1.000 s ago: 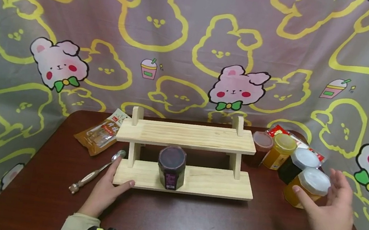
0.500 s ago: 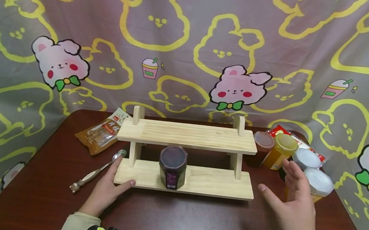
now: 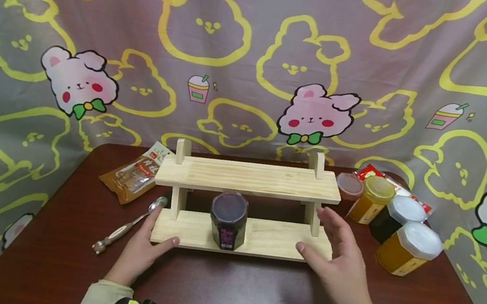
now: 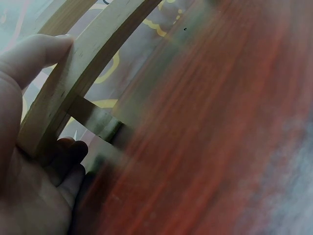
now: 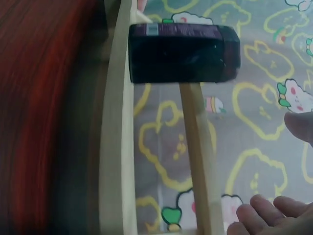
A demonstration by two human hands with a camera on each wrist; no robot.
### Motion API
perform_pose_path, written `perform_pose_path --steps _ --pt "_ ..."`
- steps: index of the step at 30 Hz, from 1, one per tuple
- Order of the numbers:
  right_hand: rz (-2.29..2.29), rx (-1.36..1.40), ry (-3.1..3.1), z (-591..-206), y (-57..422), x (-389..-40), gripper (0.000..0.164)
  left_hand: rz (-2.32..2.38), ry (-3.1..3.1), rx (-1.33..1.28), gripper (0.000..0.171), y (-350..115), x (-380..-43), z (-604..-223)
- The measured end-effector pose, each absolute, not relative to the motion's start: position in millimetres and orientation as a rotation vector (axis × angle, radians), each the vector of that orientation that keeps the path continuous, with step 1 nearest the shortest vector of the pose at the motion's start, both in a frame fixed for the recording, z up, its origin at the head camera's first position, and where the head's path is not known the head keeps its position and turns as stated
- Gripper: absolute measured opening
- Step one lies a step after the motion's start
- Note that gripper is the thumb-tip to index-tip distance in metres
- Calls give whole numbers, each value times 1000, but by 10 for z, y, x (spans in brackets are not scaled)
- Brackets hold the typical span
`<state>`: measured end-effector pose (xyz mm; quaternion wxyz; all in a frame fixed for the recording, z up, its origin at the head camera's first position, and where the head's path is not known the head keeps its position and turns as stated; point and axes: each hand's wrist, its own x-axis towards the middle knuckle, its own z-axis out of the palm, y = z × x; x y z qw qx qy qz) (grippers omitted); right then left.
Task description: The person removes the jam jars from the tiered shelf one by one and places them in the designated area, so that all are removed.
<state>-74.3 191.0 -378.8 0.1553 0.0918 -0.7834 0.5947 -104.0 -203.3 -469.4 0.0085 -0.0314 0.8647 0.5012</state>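
Note:
A two-tier wooden shelf (image 3: 249, 178) stands on the dark red-brown table. My left hand (image 3: 141, 252) grips the left end of its lower board, thumb on the front edge; in the left wrist view the fingers (image 4: 71, 149) curl behind the board. A dark jar (image 3: 228, 220) with a purple label stands upright on the lower board, left of its middle. By the shelf's right end is my right hand (image 3: 341, 269), thumb and fingers spread and holding nothing. In the right wrist view its fingers (image 5: 266, 215) are apart from the jar.
Right of the shelf stand a reddish jar (image 3: 350, 189), a yellow jar (image 3: 373, 203), a dark white-lidded jar (image 3: 396, 217) and an amber white-lidded jar (image 3: 408, 250). Behind them lies a red-and-white packet (image 3: 370, 171). On the left are a brown food packet (image 3: 133, 177) and a spoon (image 3: 120, 231).
My right hand has moved left, from beside the amber jar to the shelf's right end, and stays spread. The left hand keeps its hold on the shelf. The jars have not moved.

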Motion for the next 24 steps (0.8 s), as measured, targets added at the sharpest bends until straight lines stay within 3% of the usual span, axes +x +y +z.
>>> perform_pose_path --steps 16,24 --pt "1883 342 -2397 -4097 1383 -935 68 1588 2693 -97 103 -2024 -1038 -4682" --pt "1929 363 -2473 -4162 1164 -1038 74 1591 2688 -105 104 -2026 -1033 -4677"
